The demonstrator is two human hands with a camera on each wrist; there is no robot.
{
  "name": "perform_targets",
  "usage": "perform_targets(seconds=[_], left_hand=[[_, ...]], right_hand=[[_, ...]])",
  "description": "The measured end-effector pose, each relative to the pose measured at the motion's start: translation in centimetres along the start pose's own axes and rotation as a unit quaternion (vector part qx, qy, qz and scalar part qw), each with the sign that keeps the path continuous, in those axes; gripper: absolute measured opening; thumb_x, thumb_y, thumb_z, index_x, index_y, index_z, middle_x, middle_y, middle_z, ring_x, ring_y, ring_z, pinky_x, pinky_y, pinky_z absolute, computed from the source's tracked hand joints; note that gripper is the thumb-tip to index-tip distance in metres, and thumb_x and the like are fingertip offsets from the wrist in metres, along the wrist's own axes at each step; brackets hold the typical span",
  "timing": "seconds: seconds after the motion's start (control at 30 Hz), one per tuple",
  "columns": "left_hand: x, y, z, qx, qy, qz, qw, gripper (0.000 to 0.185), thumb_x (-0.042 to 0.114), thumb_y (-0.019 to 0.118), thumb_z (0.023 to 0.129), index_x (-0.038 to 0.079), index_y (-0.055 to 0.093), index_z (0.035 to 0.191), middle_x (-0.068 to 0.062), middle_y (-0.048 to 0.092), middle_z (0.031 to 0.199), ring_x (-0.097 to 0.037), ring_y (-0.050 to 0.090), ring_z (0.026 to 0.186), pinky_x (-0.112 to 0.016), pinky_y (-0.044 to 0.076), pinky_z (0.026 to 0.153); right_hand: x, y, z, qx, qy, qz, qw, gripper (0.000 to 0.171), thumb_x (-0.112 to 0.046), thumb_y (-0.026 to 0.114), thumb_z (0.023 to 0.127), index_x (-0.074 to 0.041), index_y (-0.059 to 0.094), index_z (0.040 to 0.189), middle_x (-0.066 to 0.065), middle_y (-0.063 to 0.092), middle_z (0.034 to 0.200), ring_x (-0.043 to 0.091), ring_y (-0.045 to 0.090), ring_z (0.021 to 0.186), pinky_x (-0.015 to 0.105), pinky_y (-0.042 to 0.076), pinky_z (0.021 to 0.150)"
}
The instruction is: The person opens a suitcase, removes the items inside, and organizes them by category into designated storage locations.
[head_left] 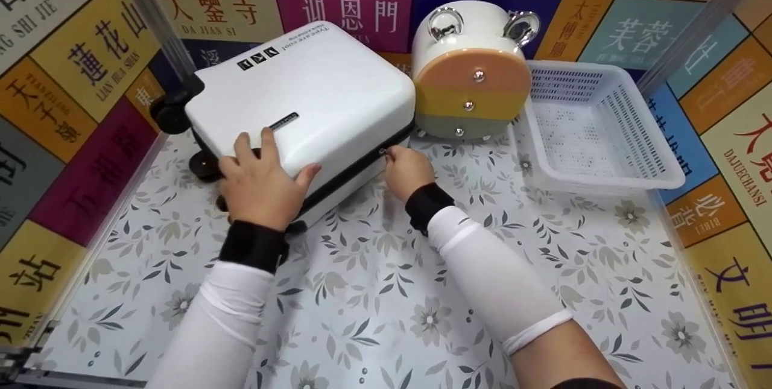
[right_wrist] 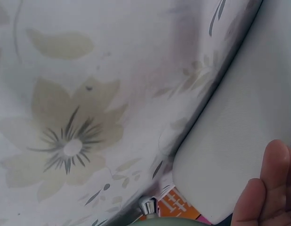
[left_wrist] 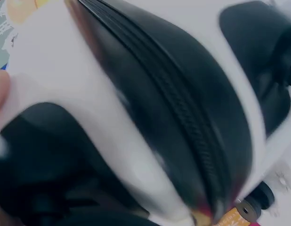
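A white hard-shell suitcase lies flat, its wheels pointing to the left. My left hand rests on the near corner of its top with the fingers spread. At the near side, my right hand pinches a small zipper pull on the black zipper band. The left wrist view shows the zipper running closed between the two white shells, close up. In the right wrist view, curled fingers are beside the suitcase's pale side; the pull is hidden there.
Behind the suitcase's right end stands a small rounded drawer cabinet with silver ears and knobs. A white plastic basket sits to its right. Flower-patterned sheeting covers the table, and printed panels wall it in.
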State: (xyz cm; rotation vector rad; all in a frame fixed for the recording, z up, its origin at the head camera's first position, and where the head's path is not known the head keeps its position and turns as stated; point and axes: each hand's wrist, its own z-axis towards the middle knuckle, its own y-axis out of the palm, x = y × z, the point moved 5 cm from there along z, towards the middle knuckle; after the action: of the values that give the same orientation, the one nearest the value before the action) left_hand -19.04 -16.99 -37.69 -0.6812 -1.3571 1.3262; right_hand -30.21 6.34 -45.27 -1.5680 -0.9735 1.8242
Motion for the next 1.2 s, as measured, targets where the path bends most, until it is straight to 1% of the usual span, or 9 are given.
perform_targets(seconds=[0.1, 0.2, 0.3, 0.4, 0.6, 0.73, 0.83, 1.07, 1.2], left_hand=[[1.0, -0.1, -0.2, -0.019, -0.006, -0.001, 0.9998, 0.106, 0.076, 0.058, 0.093, 0.011, 0.023, 0.168, -0.031, 0.028, 0.165, -0.057, 0.047, 0.126, -0.066, 0.055, 0.090], [0.8, -1.2, -0.2, -0.047, 0.014, -0.026, 0.9984, 0.097, 0.066, 0.061, 0.097, 0.010, 0.025, 0.167, -0.035, 0.026, 0.164, -0.059, 0.044, 0.130, -0.068, 0.052, 0.098], [-0.5, -2.9, 0.0, -0.084, 0.050, -0.064, 0.9931, 0.079, 0.052, 0.062, 0.102, 0.012, 0.035, 0.164, -0.036, 0.027, 0.164, -0.061, 0.037, 0.137, -0.073, 0.041, 0.109], [-2.4, -4.1, 0.5, -0.101, 0.081, -0.088, 0.9878, 0.065, 0.043, 0.061, 0.104, 0.015, 0.044, 0.160, -0.033, 0.028, 0.165, -0.060, 0.031, 0.143, -0.075, 0.029, 0.116], [-5.8, -3.8, 1.3, -0.131, 0.120, -0.122, 0.9765, 0.061, 0.028, 0.058, 0.104, 0.020, 0.042, 0.162, -0.022, 0.012, 0.176, -0.054, 0.008, 0.160, -0.081, 0.009, 0.121], [-7.2, -3.2, 1.8, -0.151, 0.138, -0.150, 0.9673, 0.066, 0.036, 0.065, 0.103, 0.025, 0.041, 0.163, -0.014, 0.009, 0.178, -0.046, -0.004, 0.163, -0.081, -0.002, 0.121], [-7.6, -3.0, 2.3, -0.151, 0.147, -0.163, 0.9639, 0.071, 0.046, 0.070, 0.100, 0.027, 0.043, 0.162, -0.010, 0.013, 0.178, -0.042, -0.005, 0.164, -0.081, -0.003, 0.121], [-7.5, -2.8, 2.5, -0.120, 0.162, -0.150, 0.9679, 0.074, 0.053, 0.072, 0.096, 0.028, 0.045, 0.161, -0.010, 0.026, 0.175, -0.042, 0.007, 0.164, -0.081, 0.007, 0.120], [-7.1, -2.6, 2.3, -0.120, 0.156, -0.148, 0.9691, 0.073, 0.054, 0.071, 0.096, 0.029, 0.046, 0.160, -0.010, 0.028, 0.175, -0.040, 0.009, 0.164, -0.084, 0.010, 0.117]], right_hand=[[0.1, -0.4, 0.3, 0.003, 0.002, -0.004, 1.000, 0.029, -0.021, 0.054, 0.108, -0.009, 0.076, 0.123, 0.012, 0.080, 0.115, 0.034, 0.075, 0.103, 0.050, 0.058, 0.094], [0.1, -0.4, 0.4, -0.006, -0.007, -0.013, 1.000, 0.031, -0.022, 0.053, 0.108, -0.009, 0.076, 0.125, 0.012, 0.079, 0.118, 0.035, 0.074, 0.108, 0.050, 0.057, 0.096], [-0.1, -0.2, 0.4, -0.011, -0.019, -0.016, 1.000, 0.032, -0.022, 0.052, 0.108, -0.008, 0.075, 0.127, 0.013, 0.079, 0.119, 0.035, 0.074, 0.110, 0.049, 0.057, 0.098], [-0.2, -0.1, 0.3, -0.012, -0.019, -0.008, 1.000, 0.032, -0.022, 0.053, 0.108, -0.007, 0.074, 0.128, 0.013, 0.079, 0.119, 0.034, 0.074, 0.110, 0.048, 0.057, 0.100], [-0.2, 0.1, 0.2, -0.017, -0.015, -0.008, 1.000, 0.032, -0.023, 0.053, 0.109, -0.009, 0.074, 0.128, 0.011, 0.079, 0.118, 0.033, 0.074, 0.110, 0.047, 0.057, 0.100], [0.1, 0.2, 0.1, -0.021, -0.013, -0.009, 1.000, 0.032, -0.022, 0.053, 0.109, -0.008, 0.074, 0.128, 0.011, 0.079, 0.116, 0.033, 0.074, 0.108, 0.047, 0.057, 0.099], [0.3, 0.1, 0.2, -0.021, -0.009, -0.010, 1.000, 0.032, -0.022, 0.053, 0.109, -0.008, 0.074, 0.128, 0.011, 0.079, 0.114, 0.033, 0.074, 0.106, 0.047, 0.057, 0.098], [0.3, -0.1, 0.2, -0.017, -0.009, -0.018, 1.000, 0.030, -0.020, 0.054, 0.108, -0.008, 0.075, 0.125, 0.012, 0.079, 0.116, 0.034, 0.074, 0.105, 0.048, 0.058, 0.096], [0.1, -0.2, 0.0, -0.007, -0.012, -0.022, 1.000, 0.030, -0.020, 0.054, 0.107, -0.010, 0.076, 0.125, 0.012, 0.079, 0.118, 0.036, 0.074, 0.107, 0.050, 0.058, 0.095]])
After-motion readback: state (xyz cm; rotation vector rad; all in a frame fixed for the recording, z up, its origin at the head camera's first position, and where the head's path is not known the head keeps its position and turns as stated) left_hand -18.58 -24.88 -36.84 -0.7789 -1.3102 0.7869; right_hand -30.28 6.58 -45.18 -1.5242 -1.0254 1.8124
